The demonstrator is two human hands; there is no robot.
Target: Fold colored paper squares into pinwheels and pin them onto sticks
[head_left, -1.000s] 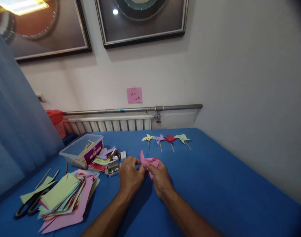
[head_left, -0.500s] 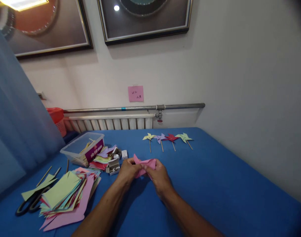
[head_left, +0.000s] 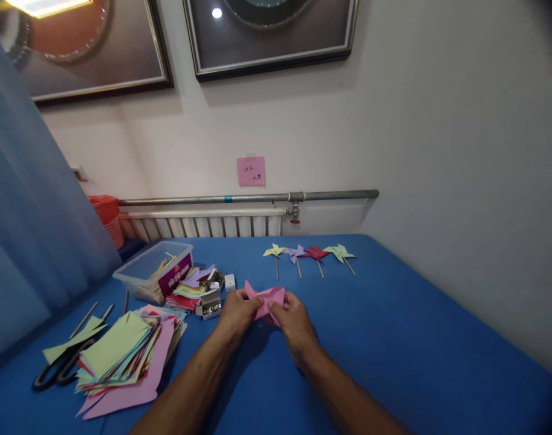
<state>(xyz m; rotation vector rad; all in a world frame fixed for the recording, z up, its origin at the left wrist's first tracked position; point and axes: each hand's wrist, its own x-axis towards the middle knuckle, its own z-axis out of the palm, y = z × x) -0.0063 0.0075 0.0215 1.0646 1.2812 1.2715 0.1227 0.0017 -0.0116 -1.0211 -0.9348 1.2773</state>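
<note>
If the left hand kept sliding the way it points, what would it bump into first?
The left hand points up and right, away from the person. The pink paper it already holds leads; beyond that, probably the yellow pinwheel on the table, though depth is unclear.

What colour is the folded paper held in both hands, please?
Pink; the folded paper shows best in the head view.

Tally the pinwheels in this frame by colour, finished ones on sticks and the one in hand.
Yellow pinwheel: 1
Purple pinwheel: 1
Red pinwheel: 1
Green pinwheel: 1
Pink pinwheel, no stick visible, held by left hand and right hand: 1
Total: 5
</note>
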